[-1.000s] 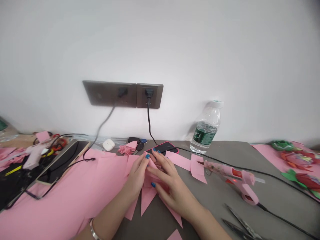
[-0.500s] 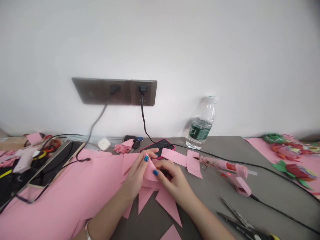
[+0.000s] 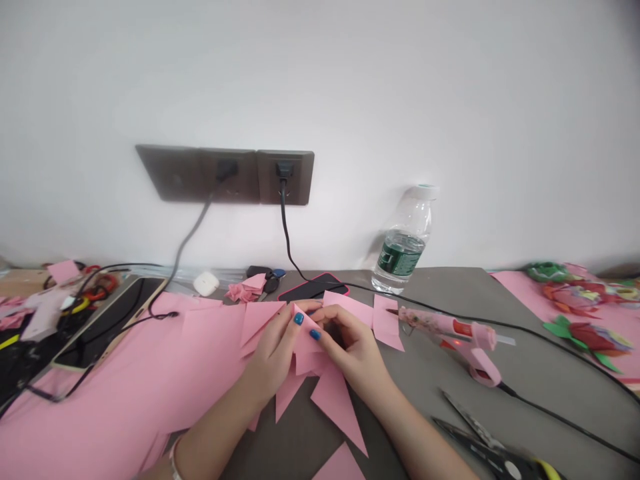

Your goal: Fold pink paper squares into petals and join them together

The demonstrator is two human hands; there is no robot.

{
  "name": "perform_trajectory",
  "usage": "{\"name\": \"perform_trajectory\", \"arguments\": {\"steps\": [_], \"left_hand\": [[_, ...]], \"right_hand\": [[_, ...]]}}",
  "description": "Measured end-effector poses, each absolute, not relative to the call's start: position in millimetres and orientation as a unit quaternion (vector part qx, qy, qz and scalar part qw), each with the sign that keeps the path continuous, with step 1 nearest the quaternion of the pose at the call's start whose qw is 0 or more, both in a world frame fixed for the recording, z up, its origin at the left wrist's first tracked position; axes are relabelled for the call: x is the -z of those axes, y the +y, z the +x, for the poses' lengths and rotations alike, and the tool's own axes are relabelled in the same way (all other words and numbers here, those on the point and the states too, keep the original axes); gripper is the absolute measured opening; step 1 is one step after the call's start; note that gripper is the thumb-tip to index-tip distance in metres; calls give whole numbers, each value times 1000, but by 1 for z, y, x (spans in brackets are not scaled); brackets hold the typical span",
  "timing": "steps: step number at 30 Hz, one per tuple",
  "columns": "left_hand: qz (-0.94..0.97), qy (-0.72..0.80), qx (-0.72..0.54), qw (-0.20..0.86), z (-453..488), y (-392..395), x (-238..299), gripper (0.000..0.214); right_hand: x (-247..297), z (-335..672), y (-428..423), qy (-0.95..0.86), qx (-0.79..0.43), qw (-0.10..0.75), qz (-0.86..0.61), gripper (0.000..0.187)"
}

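Between my two hands is a small folded piece of pink paper (image 3: 304,339), with a pointed top. My left hand (image 3: 276,347) pinches its left side, thumb in front and fingers behind. On the other side my right hand (image 3: 351,343) grips it with the thumb pressed on the front and the fingers curled behind. The far fingertips are partly hidden by the paper. Below the hands, cut pink pieces (image 3: 340,408) lie on the grey table (image 3: 417,413). Large pink sheets (image 3: 200,360) spread under and beside my left forearm.
To the right lie a pink glue gun (image 3: 450,330) with its cord and open scissors (image 3: 480,433). A water bottle (image 3: 403,247) leans at the wall. Paper flowers (image 3: 595,337) are far right. Phones (image 3: 113,320), keys (image 3: 270,280) and black cables occupy the left and back.
Both hands still hold the folded paper, now a little lower and flatter, with my right fingers shifted along its edge. The whole view has moved slightly.
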State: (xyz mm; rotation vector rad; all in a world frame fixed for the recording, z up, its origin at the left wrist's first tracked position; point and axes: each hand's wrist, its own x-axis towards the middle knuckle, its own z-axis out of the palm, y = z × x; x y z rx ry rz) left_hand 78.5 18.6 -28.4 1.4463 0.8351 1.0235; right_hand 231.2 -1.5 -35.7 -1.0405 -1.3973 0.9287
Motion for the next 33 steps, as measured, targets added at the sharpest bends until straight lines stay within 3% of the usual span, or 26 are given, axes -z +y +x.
{"name": "perform_trajectory", "arguments": {"steps": [6, 14, 18, 21, 25, 33], "left_hand": [[604, 390, -467, 514, 79, 22, 29, 28], [477, 404, -506, 595, 81, 27, 30, 25], [503, 378, -505, 591, 82, 25, 28, 21], [505, 377, -511, 584, 81, 24, 27, 29], [518, 411, -508, 552, 80, 24, 27, 14], [493, 425, -510, 562, 79, 24, 29, 28]], "right_hand": [[37, 234, -1, -578, -392, 564, -441, 12], [37, 243, 2, -507, -363, 595, -508, 26], [39, 245, 5, -456, -416, 604, -504, 30], [39, 246, 7, -442, -457, 600, -486, 34], [34, 246, 7, -472, -454, 592, -469, 40], [36, 245, 8, -436, -479, 604, -465, 34]]}}
